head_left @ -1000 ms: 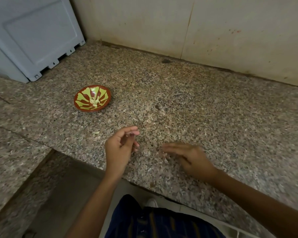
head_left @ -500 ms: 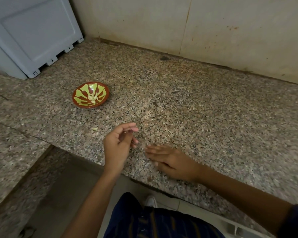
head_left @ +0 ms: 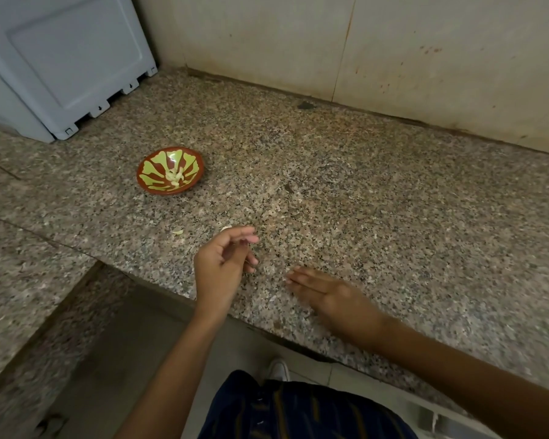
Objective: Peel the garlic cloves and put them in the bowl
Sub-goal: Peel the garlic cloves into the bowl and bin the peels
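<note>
A red-brown bowl (head_left: 171, 171) with a yellow-green pattern stands on the granite counter (head_left: 346, 201) at the left, with several pale peeled garlic cloves (head_left: 175, 177) in its middle. One pale garlic piece (head_left: 177, 231) lies loose on the counter in front of the bowl. Another small pale bit (head_left: 225, 229) shows just beyond my left fingertips. My left hand (head_left: 222, 264) hovers near the counter's front edge with loosely curled fingers, and I see nothing in it. My right hand (head_left: 324, 293), blurred, lies flat on the counter beside it with straight fingers.
A pale blue-grey plastic appliance (head_left: 61, 64) stands at the back left against the tiled wall (head_left: 393, 52). A lower granite ledge (head_left: 19, 280) runs along the left. Small pale flecks lie scattered on the counter around my hands. My striped clothing (head_left: 298, 410) fills the bottom.
My right hand slid left across the counter toward my left hand, then back a little to the right. My left hand has hardly moved.
</note>
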